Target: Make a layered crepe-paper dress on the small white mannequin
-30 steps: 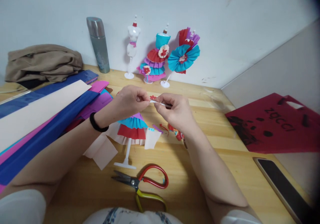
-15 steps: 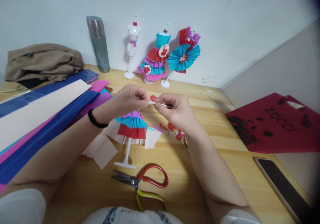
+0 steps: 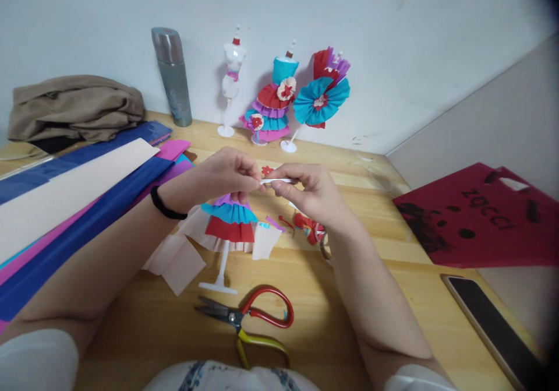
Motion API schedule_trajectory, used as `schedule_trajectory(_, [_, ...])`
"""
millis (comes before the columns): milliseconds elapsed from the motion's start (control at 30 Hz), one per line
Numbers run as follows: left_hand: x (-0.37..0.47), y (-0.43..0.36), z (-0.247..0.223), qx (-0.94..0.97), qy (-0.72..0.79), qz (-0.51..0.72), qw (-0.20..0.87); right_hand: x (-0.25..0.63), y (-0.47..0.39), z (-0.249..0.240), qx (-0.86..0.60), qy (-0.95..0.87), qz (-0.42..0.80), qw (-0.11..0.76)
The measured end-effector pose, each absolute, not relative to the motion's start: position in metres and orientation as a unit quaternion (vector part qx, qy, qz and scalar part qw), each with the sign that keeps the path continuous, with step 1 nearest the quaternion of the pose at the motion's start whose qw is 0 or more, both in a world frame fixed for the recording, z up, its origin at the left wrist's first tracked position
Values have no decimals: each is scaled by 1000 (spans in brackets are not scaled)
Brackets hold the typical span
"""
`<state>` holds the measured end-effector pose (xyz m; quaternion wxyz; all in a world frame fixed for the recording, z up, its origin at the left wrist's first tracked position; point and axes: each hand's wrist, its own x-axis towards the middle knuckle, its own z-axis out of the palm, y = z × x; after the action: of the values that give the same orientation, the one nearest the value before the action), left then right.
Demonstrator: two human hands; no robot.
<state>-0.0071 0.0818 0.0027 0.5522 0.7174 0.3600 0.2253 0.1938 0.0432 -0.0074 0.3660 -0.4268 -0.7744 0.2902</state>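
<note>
A thin white strip [image 3: 282, 180] stretches between my hands above the table. My left hand [image 3: 227, 172], with a black band at the wrist, pinches its left end. Thumb and fingers of my right hand [image 3: 312, 190] are closed on the rest of it. Just behind the fingertips shows a small red flower cutout [image 3: 266, 170]. Below my left hand stands a miniature dress form in a tiered paper skirt [image 3: 230, 222] of purple, blue, red and pale layers; its upper part is hidden by the hand.
Scissors [image 3: 236, 318] lie open near me. Pale paper pieces [image 3: 181, 263] surround the stand. Coloured paper sheets [image 3: 78, 187], a brown cloth [image 3: 74, 108] and a flask [image 3: 172, 79] are left. Dress forms [image 3: 275, 99] line the wall. A red bag [image 3: 476, 216] and phone [image 3: 493, 327] are right.
The white strip has turned from sloping down to the right to nearly level, as my right fingers shifted on it. My left fingers have spread slightly lower.
</note>
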Motion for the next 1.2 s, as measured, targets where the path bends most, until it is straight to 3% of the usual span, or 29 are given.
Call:
schedule_trajectory(100, [-6, 79, 6, 701, 339, 264, 568, 196, 47, -10, -416, -765, 270, 411])
schedule_trajectory(233, [-3, 75, 9, 689, 364, 293, 554, 193, 43, -8, -384, -772, 129, 489])
schedule_trajectory(433, [0, 69, 8, 725, 380, 325, 474, 183, 29, -4, -402, -796, 0, 452])
schedule_trajectory(600, [5, 64, 4, 781, 406, 359, 309, 180, 30, -9, -407, -798, 5, 445])
schedule_trajectory(800, [8, 56, 1, 826, 432, 315, 178, 177, 29, -12, -444, -774, 51, 449])
schedule_trajectory(1200, [9, 54, 1, 842, 417, 304, 154, 177, 30, -9, -442, -793, 26, 419])
